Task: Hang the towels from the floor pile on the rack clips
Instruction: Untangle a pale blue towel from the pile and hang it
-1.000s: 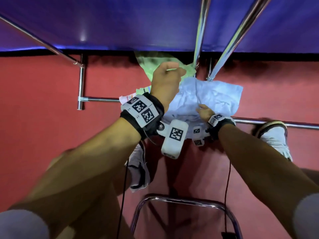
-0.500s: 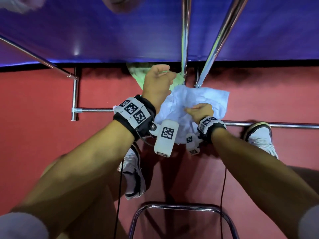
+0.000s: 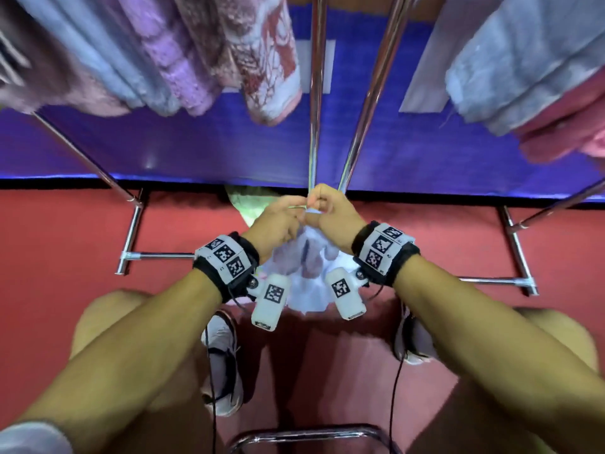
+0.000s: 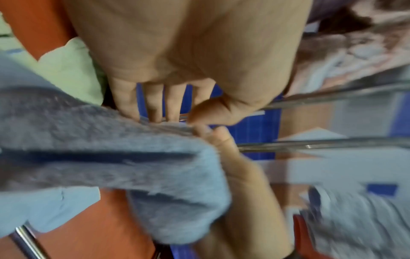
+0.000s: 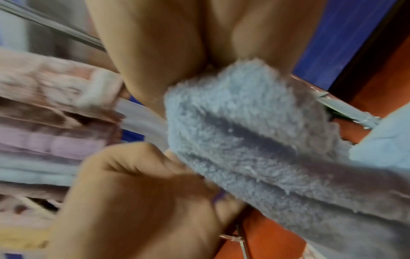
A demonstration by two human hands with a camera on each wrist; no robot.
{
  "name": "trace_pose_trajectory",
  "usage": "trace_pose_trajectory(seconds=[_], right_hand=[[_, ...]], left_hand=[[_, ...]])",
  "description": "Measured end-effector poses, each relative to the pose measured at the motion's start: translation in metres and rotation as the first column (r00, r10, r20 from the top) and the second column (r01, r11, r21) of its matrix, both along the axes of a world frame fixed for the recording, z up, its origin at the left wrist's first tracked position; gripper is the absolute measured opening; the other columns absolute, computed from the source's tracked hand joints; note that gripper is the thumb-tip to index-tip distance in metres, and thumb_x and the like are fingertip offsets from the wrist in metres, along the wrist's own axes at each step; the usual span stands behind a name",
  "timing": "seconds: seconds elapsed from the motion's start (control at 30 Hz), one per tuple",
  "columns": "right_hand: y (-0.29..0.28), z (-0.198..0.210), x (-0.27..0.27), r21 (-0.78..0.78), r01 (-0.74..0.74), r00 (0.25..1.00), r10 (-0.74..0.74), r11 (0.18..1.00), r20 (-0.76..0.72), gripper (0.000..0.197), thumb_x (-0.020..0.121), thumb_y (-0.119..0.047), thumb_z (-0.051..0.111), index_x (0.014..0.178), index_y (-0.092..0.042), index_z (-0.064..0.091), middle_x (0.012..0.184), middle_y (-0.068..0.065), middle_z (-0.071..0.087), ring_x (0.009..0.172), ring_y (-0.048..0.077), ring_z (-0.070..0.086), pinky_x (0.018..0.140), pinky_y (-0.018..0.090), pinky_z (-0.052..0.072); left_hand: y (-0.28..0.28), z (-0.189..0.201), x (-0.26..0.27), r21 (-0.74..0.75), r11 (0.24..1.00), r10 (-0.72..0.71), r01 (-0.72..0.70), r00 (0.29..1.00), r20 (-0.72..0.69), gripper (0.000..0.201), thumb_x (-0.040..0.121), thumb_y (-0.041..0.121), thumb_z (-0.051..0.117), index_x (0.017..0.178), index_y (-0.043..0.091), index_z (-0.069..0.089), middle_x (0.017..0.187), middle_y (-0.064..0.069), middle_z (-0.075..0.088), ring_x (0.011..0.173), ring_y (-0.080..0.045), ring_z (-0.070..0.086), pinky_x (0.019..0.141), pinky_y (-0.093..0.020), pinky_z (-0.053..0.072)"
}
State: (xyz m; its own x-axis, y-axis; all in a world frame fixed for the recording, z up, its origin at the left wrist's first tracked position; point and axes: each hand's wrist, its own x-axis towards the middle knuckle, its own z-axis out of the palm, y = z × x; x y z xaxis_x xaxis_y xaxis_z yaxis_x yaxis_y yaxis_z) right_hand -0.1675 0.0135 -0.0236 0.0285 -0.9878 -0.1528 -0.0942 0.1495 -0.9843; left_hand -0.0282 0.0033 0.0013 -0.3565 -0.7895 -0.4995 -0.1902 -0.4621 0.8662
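Observation:
A light blue towel hangs bunched between my wrists, lifted off the red floor. My right hand grips its top corner; in the right wrist view the towel comes out from under those fingers. My left hand sits against the right one and pinches a thin wire clip at that corner. In the left wrist view, thumb and fingers close on a metal glint at the towel edge. A pale green towel lies on the floor behind my hands.
Several towels hang overhead, pink and lilac ones to the left and grey-blue and pink ones to the right. Chrome rack poles rise just behind my hands, and base bars cross the floor. My shoes stand below.
My right hand has lifted the blue towel off the floor up to my left hand. The two hands now meet at its corner, and the view has tilted up to show the hung towels.

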Motion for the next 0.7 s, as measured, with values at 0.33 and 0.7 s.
trace_pose_trajectory(seconds=[0.33, 0.7], right_hand=[[0.081, 0.121, -0.005, -0.197, 0.023, 1.0, -0.019, 0.98, 0.021, 0.025, 0.074, -0.005, 0.082, 0.08, -0.016, 0.061, 0.087, 0.005, 0.064, 0.082, 0.01, 0.06, 0.084, 0.031, 0.049], [0.13, 0.076, 0.004, -0.084, -0.099, 0.922, 0.059, 0.992, -0.382, 0.015, 0.086, -0.011, 0.056, 0.074, -0.015, 0.064, 0.074, 0.003, 0.065, 0.072, 0.012, 0.051, 0.068, 0.034, 0.044]], left_hand=[[0.07, 0.076, 0.016, -0.428, 0.904, -0.049, 0.011, 0.996, -0.079, 0.031, 0.08, 0.017, 0.063, 0.098, -0.008, 0.068, 0.093, -0.008, 0.069, 0.085, -0.016, 0.058, 0.081, -0.034, 0.049], [0.114, 0.065, 0.042, -0.344, 0.889, 0.283, -0.303, 0.953, -0.107, 0.029, 0.054, 0.024, 0.074, 0.078, 0.013, 0.06, 0.075, -0.002, 0.059, 0.069, -0.01, 0.054, 0.066, -0.025, 0.044]])
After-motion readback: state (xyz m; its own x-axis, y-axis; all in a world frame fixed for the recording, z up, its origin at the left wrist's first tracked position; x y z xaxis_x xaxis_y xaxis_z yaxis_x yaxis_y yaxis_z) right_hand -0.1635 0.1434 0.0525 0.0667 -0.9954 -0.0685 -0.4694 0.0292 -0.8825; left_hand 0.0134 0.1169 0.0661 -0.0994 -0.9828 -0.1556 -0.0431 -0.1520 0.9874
